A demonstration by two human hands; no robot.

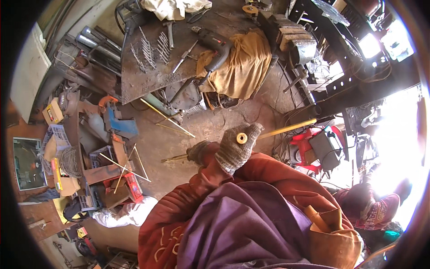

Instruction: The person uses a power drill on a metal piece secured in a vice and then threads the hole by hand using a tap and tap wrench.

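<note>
My forearms in red sleeves cross in front of a purple garment. My left hand [234, 151], in a grey knit glove, is closed around a small round tan piece [242, 138] with a dark hole in its middle. A long yellow strip [289, 128] runs out to the right from behind this glove; whether the hand grips it too is hidden. Passing beneath, my right hand [198, 152] comes out on the left side, also gloved. It appears closed on thin brownish rods [174, 158] that point left; its fingers are mostly hidden.
Ahead, a metal workbench [148, 85] carries a power drill [218, 47], a hammer [169, 33] and a tan cloth [244, 62]. A bench vise [300, 49] is at right. A red chair [304, 148] and a seated person [369, 204] are to the right. Crates [133, 186] and thin sticks [125, 168] lie left.
</note>
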